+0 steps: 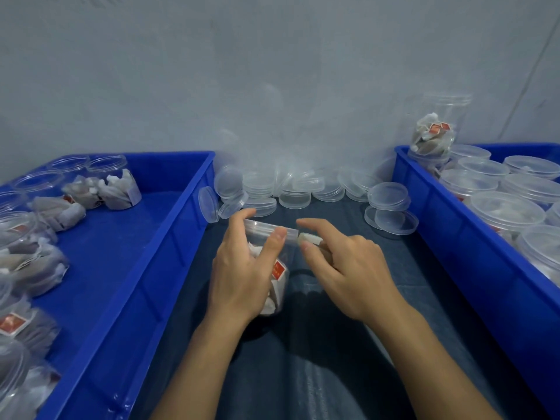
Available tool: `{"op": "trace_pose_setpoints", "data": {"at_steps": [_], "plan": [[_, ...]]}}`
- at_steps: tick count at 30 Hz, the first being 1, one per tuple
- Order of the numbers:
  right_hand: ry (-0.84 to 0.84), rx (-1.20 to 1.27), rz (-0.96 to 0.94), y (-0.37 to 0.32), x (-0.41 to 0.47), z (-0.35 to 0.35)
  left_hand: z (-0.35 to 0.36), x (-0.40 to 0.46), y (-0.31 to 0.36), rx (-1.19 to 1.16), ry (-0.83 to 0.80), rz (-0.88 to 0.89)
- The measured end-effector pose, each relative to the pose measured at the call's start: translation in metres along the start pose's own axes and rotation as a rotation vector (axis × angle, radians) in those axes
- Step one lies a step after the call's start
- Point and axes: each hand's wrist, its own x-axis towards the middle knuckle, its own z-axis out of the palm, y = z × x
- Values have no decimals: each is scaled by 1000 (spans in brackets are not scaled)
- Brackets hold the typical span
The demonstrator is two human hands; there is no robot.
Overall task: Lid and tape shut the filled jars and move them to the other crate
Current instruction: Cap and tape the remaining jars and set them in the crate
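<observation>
Head view first takes in the two blue crates either side of me. On my left, the left crate (127, 268) holds open jars (119, 183) stuffed with white sachets, some lying on their sides. On my right, the right crate (472, 256) is packed with lidded jars (506, 212) standing upright, and one more filled jar (436, 128) is stacked on top of those at its far corner.

Between the crates runs the counter (348, 374), covered in a dark blue cloth. Along its far edge, against the grey wall (272, 71), lies a heap of loose clear lids (303, 189), some flat, some tipped on edge, a few leaning on the left crate's wall.

Near the middle of the counter stands the jar (280, 268) I am working on, upright, lid on, with sachets and a red label showing through its side. My left hand (242, 268) is wrapped round it, thumb pressed up near the lid's rim and fingers curled over the far side. My right hand (342, 268) sits just beside the jar at lid height, forefinger stretched out, thumb and the other fingers pinching a small pale roll of tape (309, 237) whose end meets the lid's edge by my left thumb.
</observation>
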Motion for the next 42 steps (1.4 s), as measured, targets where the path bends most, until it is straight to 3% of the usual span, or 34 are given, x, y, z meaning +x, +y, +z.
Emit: {"op": "trace_pose_setpoints", "data": {"at_steps": [25,30,36,42], "plan": [[-16,-18,55,10,2,6,-1,7,-12,-323,-154,-13],[-25,13,70,10,1,6,1,4,-9,-175,-129,3],[24,-10,66,4,0,8,5,-5,5,150,151,105],[47,-38,60,1,-1,6,19,-15,13,259,85,73]]}}
